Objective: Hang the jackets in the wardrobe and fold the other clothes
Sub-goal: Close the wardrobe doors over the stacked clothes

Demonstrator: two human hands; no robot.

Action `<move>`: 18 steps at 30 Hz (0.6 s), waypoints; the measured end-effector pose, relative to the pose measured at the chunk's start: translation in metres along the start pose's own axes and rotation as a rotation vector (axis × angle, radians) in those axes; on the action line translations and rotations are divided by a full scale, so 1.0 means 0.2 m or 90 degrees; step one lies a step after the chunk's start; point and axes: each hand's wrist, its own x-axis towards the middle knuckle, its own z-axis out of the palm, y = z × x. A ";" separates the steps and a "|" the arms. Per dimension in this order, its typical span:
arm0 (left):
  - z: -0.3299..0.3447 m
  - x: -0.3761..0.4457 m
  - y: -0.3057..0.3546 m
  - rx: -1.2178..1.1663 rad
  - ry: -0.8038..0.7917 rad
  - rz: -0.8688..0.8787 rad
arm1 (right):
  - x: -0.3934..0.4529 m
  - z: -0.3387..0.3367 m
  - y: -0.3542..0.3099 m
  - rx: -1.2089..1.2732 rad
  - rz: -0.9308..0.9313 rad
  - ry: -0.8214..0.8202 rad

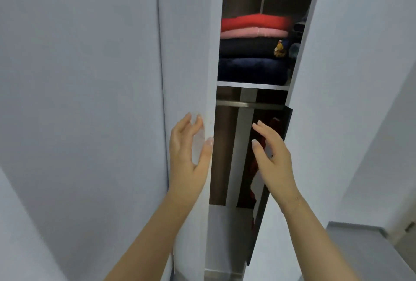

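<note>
The wardrobe stands partly open, showing a narrow gap between its two white doors. My left hand (190, 152) lies against the edge of the left door (186, 55), fingers spread and thumb at the edge. In front of the gap my right hand (273, 157) is raised with relaxed fingers, holding nothing, close to the right door (351, 78). Inside, a metal hanging rail (247, 104) runs below a white shelf (252, 85). A red garment (255, 175) hangs low behind my right hand, mostly hidden.
On the shelf lies a stack of folded clothes (253, 48): red, pink, then dark blue ones. A dark strip (265, 190) lines the right door's inner edge. A grey surface (369, 249) shows at the lower right.
</note>
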 end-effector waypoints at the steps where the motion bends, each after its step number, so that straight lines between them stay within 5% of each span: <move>1: 0.07 0.02 -0.02 0.005 -0.023 0.025 | 0.02 -0.05 0.03 -0.025 -0.004 0.008; 18: 1.23 0.54 -0.37 0.330 -0.154 0.075 | 0.83 -0.28 0.82 -0.307 -0.135 0.084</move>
